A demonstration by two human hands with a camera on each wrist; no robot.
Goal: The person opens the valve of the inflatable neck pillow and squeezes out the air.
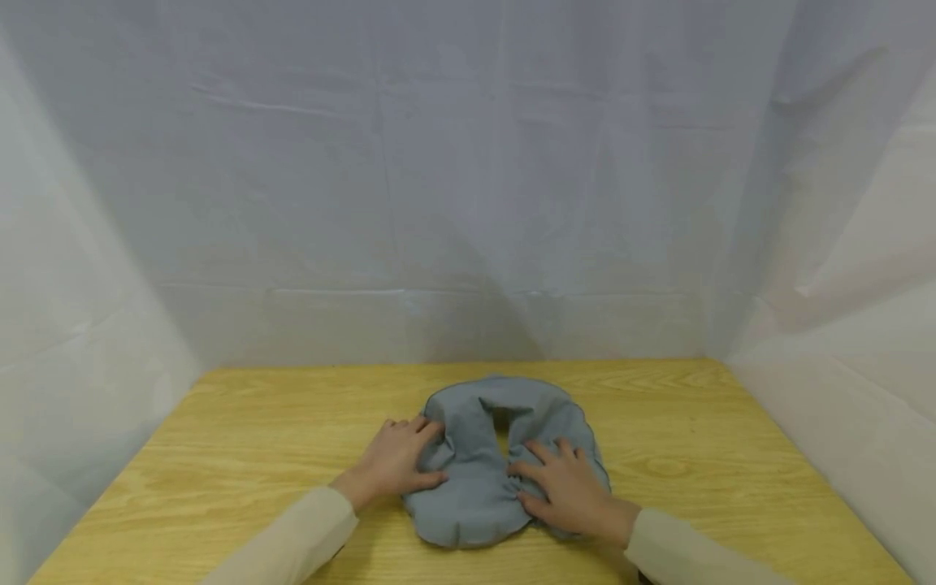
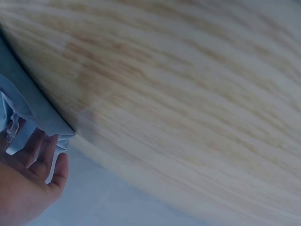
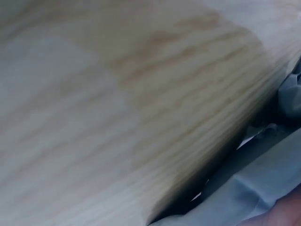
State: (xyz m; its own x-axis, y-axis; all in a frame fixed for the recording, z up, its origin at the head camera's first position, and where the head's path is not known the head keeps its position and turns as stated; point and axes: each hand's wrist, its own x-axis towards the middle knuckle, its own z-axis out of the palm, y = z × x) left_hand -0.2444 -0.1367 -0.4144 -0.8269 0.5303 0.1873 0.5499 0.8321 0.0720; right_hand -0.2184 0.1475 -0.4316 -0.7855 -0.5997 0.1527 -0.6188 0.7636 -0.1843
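Here, cushion [image 1: 471, 491], yellow table [image 1: 687, 463], perhaps plastic sheeting [image 1: 468, 187]

A pale wood-grain bench [image 3: 141, 108] with brown streaks fills most of the view. Along the lower right lies a creased grey-blue cloth piece [image 3: 225, 200], dark shadow beneath its edge; the right hand [image 3: 281, 213] shows partly beside it.

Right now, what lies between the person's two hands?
In the head view, the middle of the grey cushion lies between the left hand and right hand, with a gap showing bare wooden tabletop.
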